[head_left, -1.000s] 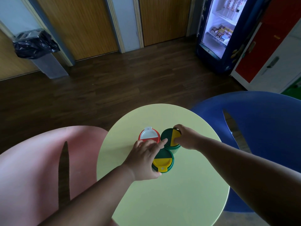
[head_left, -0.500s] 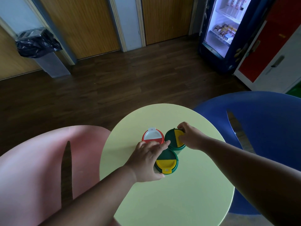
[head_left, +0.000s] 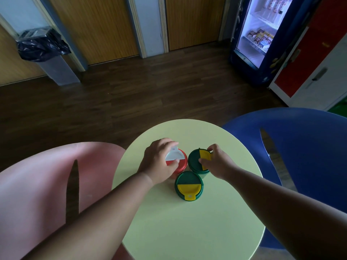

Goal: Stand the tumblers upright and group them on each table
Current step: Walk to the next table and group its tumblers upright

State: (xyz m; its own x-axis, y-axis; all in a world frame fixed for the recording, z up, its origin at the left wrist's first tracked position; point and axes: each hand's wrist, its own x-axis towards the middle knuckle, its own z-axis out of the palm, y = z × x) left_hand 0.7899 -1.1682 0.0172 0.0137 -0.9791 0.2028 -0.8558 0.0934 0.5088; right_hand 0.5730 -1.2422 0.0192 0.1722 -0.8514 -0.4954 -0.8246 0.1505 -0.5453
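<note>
Standing upright in a tight cluster near the middle of the round worktop [head_left: 216,222], all three tumblers look grouped already. The left hand [head_left: 159,164] curls its fingers around the red tumbler [head_left: 181,163], and the right hand [head_left: 217,164] pinches the far green tumbler [head_left: 195,162] by its lid; the near green tumbler [head_left: 188,184] stands untouched. Bare worktop rings the group, its edges well away, so I judge only small nudges remain here.

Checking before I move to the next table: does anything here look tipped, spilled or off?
Nothing stands out. The red tumbler and both green tumblers stand upright, clustered together on the round table, no spill visible.
</note>
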